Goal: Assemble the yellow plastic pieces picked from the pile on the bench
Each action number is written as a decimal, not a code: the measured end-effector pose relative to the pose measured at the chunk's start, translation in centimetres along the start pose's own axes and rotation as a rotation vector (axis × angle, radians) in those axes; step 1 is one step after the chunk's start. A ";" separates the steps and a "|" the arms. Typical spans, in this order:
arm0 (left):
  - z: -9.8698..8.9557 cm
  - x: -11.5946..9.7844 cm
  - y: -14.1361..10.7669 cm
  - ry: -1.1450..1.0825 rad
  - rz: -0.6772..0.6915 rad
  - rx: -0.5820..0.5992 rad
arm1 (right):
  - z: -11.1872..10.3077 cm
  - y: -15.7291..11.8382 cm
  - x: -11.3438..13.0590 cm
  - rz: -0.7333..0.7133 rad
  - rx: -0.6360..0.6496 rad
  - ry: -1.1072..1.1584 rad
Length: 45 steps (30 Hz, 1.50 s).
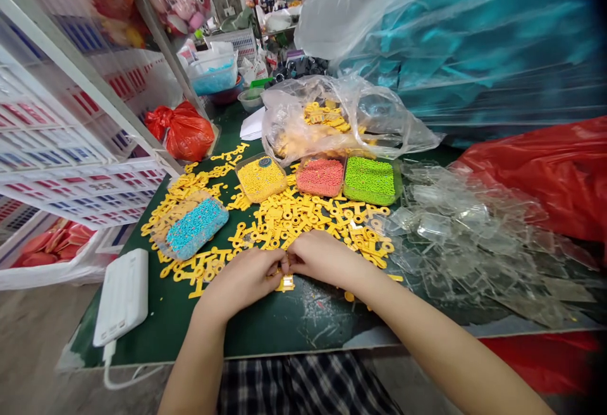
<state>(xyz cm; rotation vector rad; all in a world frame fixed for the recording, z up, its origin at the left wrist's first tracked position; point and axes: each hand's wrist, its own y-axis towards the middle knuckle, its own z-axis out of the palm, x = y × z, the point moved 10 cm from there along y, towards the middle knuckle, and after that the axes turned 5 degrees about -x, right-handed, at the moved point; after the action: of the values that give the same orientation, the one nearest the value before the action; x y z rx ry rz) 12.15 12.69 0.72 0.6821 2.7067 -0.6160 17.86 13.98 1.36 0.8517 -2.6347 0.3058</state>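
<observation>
My left hand (256, 272) and my right hand (310, 253) meet at the near edge of a heap of yellow plastic parts (294, 216). The fingers of both are pinched together, fingertip to fingertip; what they hold, if anything, is hidden. Just below the fingertips lies a yellow piece with a pale, shiny middle (286, 283). Behind the heap stand clear trays of tiny yellow beads (260, 181), pink beads (320, 176) and green beads (370, 179). A tray of blue beads (196, 225) sits tilted on the parts to the left.
Clear plastic pieces (455, 244) are piled on the right of the green table (175, 333). A plastic bag of yellow parts (327, 117) lies behind the trays. At the left are a white power bank (122, 295) with a cable, a red bag (184, 133) and stacked crates (80, 181).
</observation>
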 end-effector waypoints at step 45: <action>-1.8 -1.0 -0.6 0.237 0.087 -0.199 | -0.2 -0.1 0.2 0.018 0.057 -0.091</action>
<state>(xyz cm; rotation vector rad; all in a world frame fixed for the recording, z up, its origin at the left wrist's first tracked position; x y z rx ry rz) 12.38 12.64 2.82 0.8621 2.8826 -0.2537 17.82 13.85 1.60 0.8801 -2.7305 0.3568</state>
